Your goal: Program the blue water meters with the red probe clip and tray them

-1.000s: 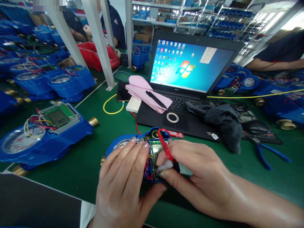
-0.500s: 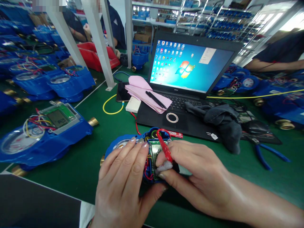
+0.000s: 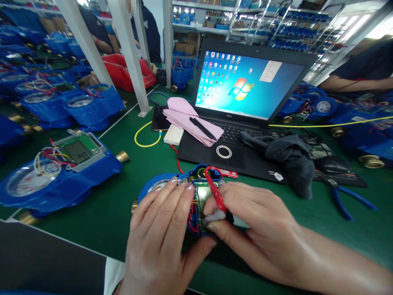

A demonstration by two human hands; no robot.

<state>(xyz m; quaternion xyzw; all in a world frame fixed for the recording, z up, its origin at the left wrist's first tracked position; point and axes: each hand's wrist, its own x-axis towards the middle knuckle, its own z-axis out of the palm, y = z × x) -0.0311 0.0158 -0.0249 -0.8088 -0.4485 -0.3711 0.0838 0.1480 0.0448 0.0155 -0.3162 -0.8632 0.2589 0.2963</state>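
Observation:
A blue water meter (image 3: 153, 189) with an open top lies on the green table in front of me, its green circuit board and small display (image 3: 203, 196) exposed among red and blue wires. My left hand (image 3: 162, 237) cups the meter's left side, fingers lying over its rim and thumb under the near edge. My right hand (image 3: 248, 229) pinches a small white wad (image 3: 215, 214) against the board, and a red-handled tool (image 3: 215, 190) runs up from between its fingers.
An open laptop (image 3: 245, 110) stands behind the meter, with a pink cloth and black pen (image 3: 201, 128), a tape ring (image 3: 224, 151) and a dark grey rag (image 3: 285, 153) on it. Blue-handled pliers (image 3: 346, 200) lie right. More blue meters (image 3: 58, 172) fill the left. Other people sit at the back and right.
Almost nothing has moved. My right hand's fingers with the white wad have shifted very slightly on the board; the view has drifted a little.

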